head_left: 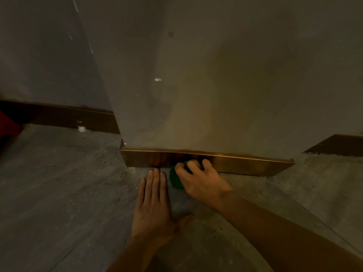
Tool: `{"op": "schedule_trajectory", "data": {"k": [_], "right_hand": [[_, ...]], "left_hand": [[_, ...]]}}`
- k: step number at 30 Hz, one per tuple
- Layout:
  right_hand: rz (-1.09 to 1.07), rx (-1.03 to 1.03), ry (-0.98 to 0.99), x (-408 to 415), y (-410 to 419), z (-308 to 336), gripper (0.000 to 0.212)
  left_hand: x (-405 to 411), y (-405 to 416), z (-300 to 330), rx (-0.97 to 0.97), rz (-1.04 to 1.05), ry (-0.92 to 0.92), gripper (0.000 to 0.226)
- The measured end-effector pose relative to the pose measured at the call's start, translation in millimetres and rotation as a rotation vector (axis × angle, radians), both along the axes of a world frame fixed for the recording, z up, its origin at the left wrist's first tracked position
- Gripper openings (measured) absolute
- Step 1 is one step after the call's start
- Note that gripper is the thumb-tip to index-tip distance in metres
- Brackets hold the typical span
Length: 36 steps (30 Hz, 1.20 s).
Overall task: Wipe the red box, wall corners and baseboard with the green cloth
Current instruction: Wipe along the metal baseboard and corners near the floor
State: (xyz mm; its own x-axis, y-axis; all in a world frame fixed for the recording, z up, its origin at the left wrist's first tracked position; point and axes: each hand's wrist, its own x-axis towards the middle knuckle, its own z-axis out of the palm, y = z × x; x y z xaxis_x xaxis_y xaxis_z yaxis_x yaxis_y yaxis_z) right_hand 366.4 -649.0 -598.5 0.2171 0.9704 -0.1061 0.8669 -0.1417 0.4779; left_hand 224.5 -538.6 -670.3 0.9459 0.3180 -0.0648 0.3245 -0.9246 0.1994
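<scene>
right hand [200, 178] pressing green cloth [175, 178], seemingly against baseboard [245, 161]

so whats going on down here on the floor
A person is crouched at the foot of a wall. The right hand presses a bunched green cloth against the shiny brass-coloured baseboard, about midway along it. The left hand lies flat on the grey floor, bracing. A red object is just visible at the far left edge.
</scene>
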Motion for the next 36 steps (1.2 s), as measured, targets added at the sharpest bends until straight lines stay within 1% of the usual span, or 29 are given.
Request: {"op": "schedule_trajectory", "data": {"k": [2,7,9,11,12,20,23,28,33,36], "right_hand": [[-0.014,-0.007,0.022,1.9,-1.4,-1.3,0.040],[-0.060,-0.035,0.015,6.5,-16.5,-4.1,0.033],[-0.074,-0.058,0.025,10.2,-25.7,-0.5,0.038],[-0.089,-0.084,0.042,14.5,-36.4,3.4,0.050],[-0.104,-0.088,0.041,15.8,-42.0,5.8,0.052],[-0.265,-0.166,0.043,25.2,-80.8,19.4,0.053],[-0.316,-0.185,0.021,25.8,-91.5,26.0,0.050],[-0.385,-0.213,0.014,26.9,-110.8,39.0,0.051],[-0.481,-0.211,0.052,28.8,-130.1,54.7,0.070],[-0.520,-0.174,0.057,23.8,-132.0,65.7,0.073]], "left_hand": [[-0.3,-0.4,-1.4,-0.009,-0.003,-0.015,0.133],[-0.6,-0.3,-3.2,-0.038,0.005,-0.040,0.134],[-0.6,-0.5,-3.3,-0.047,0.015,-0.044,0.134],[-0.4,-0.5,-3.5,-0.059,0.021,-0.048,0.135],[-0.5,-0.5,-3.3,-0.064,0.022,-0.050,0.135],[-1.6,-1.6,0.4,-0.036,0.021,-0.050,0.132],[-0.5,-2.7,1.2,-0.040,0.031,-0.034,0.132],[-0.3,-2.6,3.7,-0.061,0.044,-0.022,0.133],[1.6,-3.0,16.0,-0.077,0.046,0.035,0.135],[3.2,-1.1,29.7,-0.108,0.000,0.008,0.126]]}}
